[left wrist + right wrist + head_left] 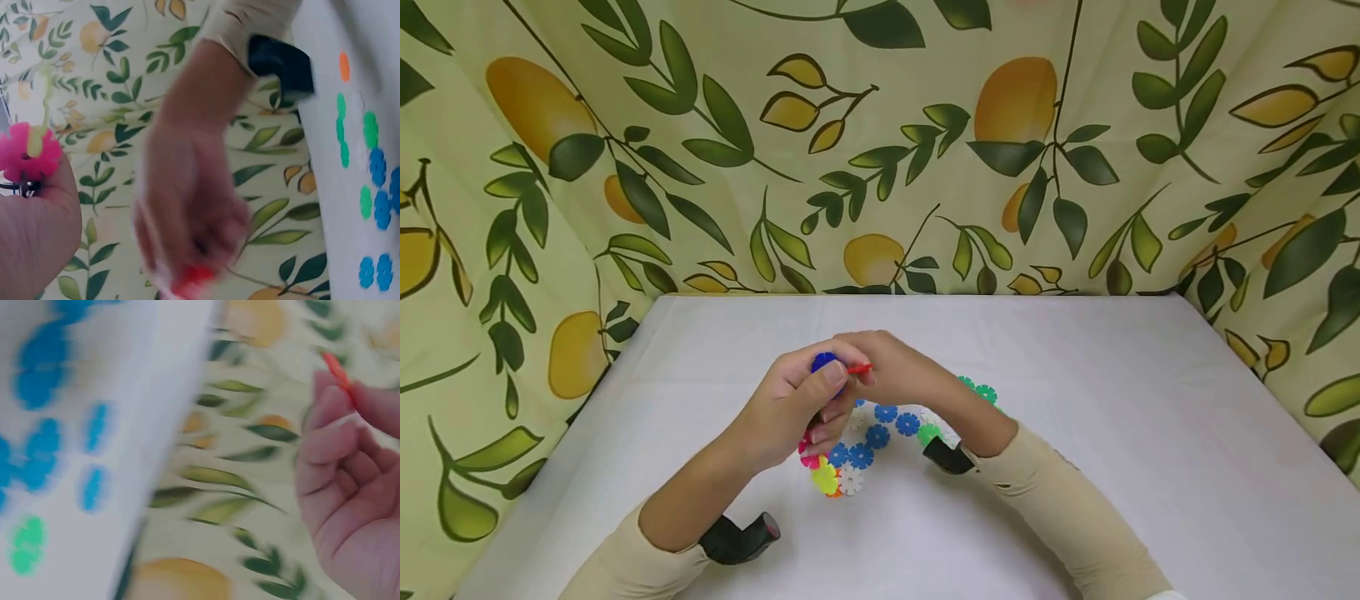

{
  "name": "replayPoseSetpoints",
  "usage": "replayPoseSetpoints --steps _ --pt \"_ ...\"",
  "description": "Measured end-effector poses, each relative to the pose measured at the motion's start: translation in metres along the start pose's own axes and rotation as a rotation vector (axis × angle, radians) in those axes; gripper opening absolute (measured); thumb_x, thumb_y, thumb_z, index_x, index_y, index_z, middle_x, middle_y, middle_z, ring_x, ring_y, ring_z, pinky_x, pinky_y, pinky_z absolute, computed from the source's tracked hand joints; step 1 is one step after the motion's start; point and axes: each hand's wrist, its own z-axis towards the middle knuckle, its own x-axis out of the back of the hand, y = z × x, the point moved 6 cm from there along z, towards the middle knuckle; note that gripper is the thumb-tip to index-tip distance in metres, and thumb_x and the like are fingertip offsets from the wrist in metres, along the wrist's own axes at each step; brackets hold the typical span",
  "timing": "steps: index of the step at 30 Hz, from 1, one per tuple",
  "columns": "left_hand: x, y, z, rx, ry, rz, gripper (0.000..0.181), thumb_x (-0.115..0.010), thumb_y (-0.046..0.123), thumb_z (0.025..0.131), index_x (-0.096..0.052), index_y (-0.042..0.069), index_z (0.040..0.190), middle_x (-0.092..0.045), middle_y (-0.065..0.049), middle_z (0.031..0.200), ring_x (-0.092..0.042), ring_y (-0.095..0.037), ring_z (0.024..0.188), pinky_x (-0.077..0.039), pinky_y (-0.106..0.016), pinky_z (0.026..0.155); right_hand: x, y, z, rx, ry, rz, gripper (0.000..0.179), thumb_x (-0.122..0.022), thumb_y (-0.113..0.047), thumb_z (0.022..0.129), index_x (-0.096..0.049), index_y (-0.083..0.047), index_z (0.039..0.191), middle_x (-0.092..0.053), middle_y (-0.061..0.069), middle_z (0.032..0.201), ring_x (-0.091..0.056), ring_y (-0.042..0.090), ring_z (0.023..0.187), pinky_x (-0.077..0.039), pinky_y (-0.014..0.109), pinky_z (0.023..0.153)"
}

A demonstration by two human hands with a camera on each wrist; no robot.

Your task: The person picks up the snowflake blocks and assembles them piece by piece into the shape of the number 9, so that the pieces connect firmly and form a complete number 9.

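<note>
My left hand (778, 412) pinches a blue notched plastic disc (823, 361) between thumb and fingers. A pink disc (30, 153) with a yellow-green piece across it shows at this hand in the left wrist view. Close beside it, my right hand (895, 367) pinches a thin red disc (337, 370), seen edge-on in the right wrist view. In the head view the red disc sits right at the left fingertips. The right hand is blurred in the left wrist view, and the left fingers partly hide the pieces in the grip.
Several loose notched discs lie on the white table (1075, 358) below the hands: blue discs (877, 436), a white disc (851, 480), a green disc (928, 433). More green discs (985, 393) lie behind the right forearm. A leaf-and-fruit patterned cloth (880, 167) hangs behind.
</note>
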Motion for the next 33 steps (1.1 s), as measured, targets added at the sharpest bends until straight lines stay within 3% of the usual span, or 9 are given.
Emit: replayPoseSetpoints --steps 3,6,10,12,16,19,29,33 --pt "0.004 0.009 -0.003 -0.071 0.086 0.321 0.027 -0.053 0.029 0.105 -0.058 0.004 0.111 -0.052 -0.003 0.071 -0.048 -0.015 0.052 -0.046 -0.027 0.043 0.030 -0.027 -0.024 0.112 0.156 0.096 0.008 -0.064 0.001 0.095 -0.065 -0.006 0.099 -0.065 0.000 0.081 -0.060 0.017 0.068 -0.054 0.031 0.058" --pt "0.003 0.019 -0.004 -0.157 0.150 0.650 0.037 -0.057 0.042 0.102 -0.059 0.007 0.113 -0.062 0.001 0.081 -0.054 -0.010 0.061 -0.051 -0.026 0.049 0.055 -0.049 -0.056 0.222 0.291 0.101 0.011 -0.065 0.004 0.094 -0.063 -0.003 0.101 -0.067 0.003 0.083 -0.060 0.017 0.064 -0.054 0.033 0.052" --pt "-0.001 0.028 -0.006 -0.234 0.156 0.891 0.047 -0.055 0.049 0.100 -0.059 0.005 0.115 -0.062 0.003 0.081 -0.049 -0.004 0.060 -0.047 -0.019 0.050 0.070 -0.066 -0.096 0.333 0.399 0.024 0.024 -0.069 0.014 0.086 -0.063 -0.001 0.103 -0.070 0.005 0.088 -0.064 0.015 0.067 -0.056 0.030 0.054" --pt "-0.004 0.029 -0.006 -0.256 0.140 0.948 0.048 -0.055 0.049 0.100 -0.058 0.004 0.116 -0.058 0.004 0.077 -0.045 -0.003 0.059 -0.043 -0.016 0.049 0.072 -0.071 -0.111 0.373 0.423 -0.013 0.025 -0.071 0.014 0.085 -0.063 -0.001 0.104 -0.070 0.006 0.087 -0.064 0.014 0.067 -0.056 0.028 0.056" --pt "-0.009 0.026 -0.006 -0.298 0.103 0.997 0.045 -0.056 0.046 0.100 -0.058 0.003 0.116 -0.052 0.005 0.072 -0.043 -0.003 0.059 -0.039 -0.012 0.050 0.067 -0.078 -0.126 0.430 0.427 -0.084 0.013 -0.070 -0.010 0.095 -0.064 -0.003 0.104 -0.069 0.004 0.087 -0.063 0.013 0.069 -0.057 0.024 0.063" --pt "-0.013 0.025 -0.006 -0.313 0.089 1.018 0.043 -0.059 0.044 0.100 -0.058 0.004 0.114 -0.051 0.006 0.070 -0.042 -0.003 0.058 -0.039 -0.010 0.050 0.061 -0.082 -0.127 0.447 0.406 -0.136 0.023 -0.063 -0.026 0.099 -0.065 -0.004 0.106 -0.070 0.002 0.090 -0.064 0.011 0.072 -0.057 0.023 0.068" --pt "-0.016 0.021 -0.005 -0.272 0.065 1.044 0.043 -0.058 0.045 0.100 -0.060 0.004 0.112 -0.055 0.007 0.071 -0.043 -0.001 0.058 -0.039 -0.010 0.050 0.051 -0.087 -0.127 0.437 0.382 -0.222 0.027 -0.059 -0.032 0.102 -0.065 -0.006 0.105 -0.071 -0.001 0.093 -0.063 0.005 0.075 -0.054 0.020 0.067" --pt "-0.018 0.020 -0.004 -0.295 0.042 1.040 0.043 -0.057 0.046 0.100 -0.060 0.004 0.111 -0.057 0.005 0.075 -0.043 -0.001 0.058 -0.038 -0.009 0.051 0.049 -0.088 -0.126 0.512 0.381 -0.238 0.021 -0.059 -0.024 0.102 -0.066 -0.005 0.103 -0.068 -0.002 0.089 -0.059 0.005 0.072 -0.051 0.016 0.065"
